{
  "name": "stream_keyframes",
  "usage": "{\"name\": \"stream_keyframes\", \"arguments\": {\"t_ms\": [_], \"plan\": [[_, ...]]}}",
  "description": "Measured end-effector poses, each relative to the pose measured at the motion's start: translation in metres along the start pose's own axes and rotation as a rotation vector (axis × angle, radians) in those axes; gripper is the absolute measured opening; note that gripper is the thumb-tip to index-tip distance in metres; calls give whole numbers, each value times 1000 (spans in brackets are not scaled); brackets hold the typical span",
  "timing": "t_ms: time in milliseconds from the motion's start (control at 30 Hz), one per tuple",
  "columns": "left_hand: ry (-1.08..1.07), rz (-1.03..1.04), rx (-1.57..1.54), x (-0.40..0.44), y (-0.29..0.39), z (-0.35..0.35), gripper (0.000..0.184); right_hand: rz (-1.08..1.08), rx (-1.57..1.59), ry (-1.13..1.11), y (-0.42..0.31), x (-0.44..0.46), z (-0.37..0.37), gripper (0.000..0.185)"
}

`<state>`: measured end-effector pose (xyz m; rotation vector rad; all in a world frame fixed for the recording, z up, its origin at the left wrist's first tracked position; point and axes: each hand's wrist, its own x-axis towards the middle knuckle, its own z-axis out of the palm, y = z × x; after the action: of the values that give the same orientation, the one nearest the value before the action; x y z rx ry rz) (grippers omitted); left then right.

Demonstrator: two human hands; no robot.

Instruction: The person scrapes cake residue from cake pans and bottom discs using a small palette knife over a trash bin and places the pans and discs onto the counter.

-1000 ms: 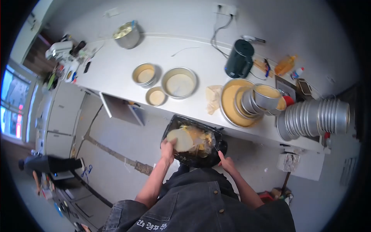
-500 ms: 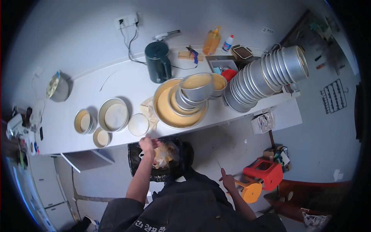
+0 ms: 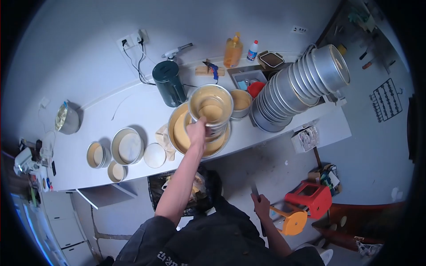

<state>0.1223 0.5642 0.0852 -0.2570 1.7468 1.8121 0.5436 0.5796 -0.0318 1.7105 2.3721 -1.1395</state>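
My left hand is closed on the near rim of a round metal cake pan, its fingertips over the edge. Tan residue coats the inside of this pan, which tilts towards me on a pile of smaller pans. Beneath the pile lies a wide round pan with the same tan coating. Low at my right side, my right hand grips the dark handle of a thin-bladed tool. Its blade is blurred, so I cannot tell whether it is a knife or a spatula.
Left on the counter are several smaller pans, a pale disc and a cloth. A tall stack of pans leans at the right. A dark green kettle stands behind. Below is a black-bagged bin; stools stand right.
My left hand has moved from above the bin up and right to the pile's top pan. That pan now tips towards me. My right hand still holds the thin-bladed tool low.
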Motion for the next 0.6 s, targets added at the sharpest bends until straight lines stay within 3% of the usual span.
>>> {"name": "stream_keyframes", "arguments": {"t_ms": [33, 100, 133, 200, 267, 367, 400, 467, 500, 567, 600], "plan": [[92, 129, 86, 3, -7, -15, 28, 6, 8, 1, -9, -1, -4, 51], [304, 318, 214, -32, 10, -55, 27, 97, 338, -49, -30, 0, -10, 37], [354, 505, 95, -22, -8, -87, 28, 96, 342, -54, -36, 3, -10, 37], [393, 484, -72, -53, -2, -133, 39, -110, 356, -50, -52, 8, -5, 28], [335, 386, 164, -72, -11, -195, 50, -280, 322, -50, -80, 15, 7, 21], [442, 256, 119, -112, -23, -238, 53, -630, 224, -149, -147, 9, 15, 19], [438, 217, 106, -128, -30, -252, 53, -643, 206, -210, -163, -5, 18, 19], [475, 267, 187, -143, -40, -268, 56, -911, 33, -307, -210, -14, 31, 18], [492, 326, 225, -152, -42, -270, 59, -937, 32, -332, -231, -22, 38, 18], [489, 371, 280, -178, -32, -267, 63, -1216, -355, -377, -263, -34, 51, 18], [468, 359, 295, -192, -22, -265, 65, -1238, -356, -395, -276, -33, 61, 18]]}}
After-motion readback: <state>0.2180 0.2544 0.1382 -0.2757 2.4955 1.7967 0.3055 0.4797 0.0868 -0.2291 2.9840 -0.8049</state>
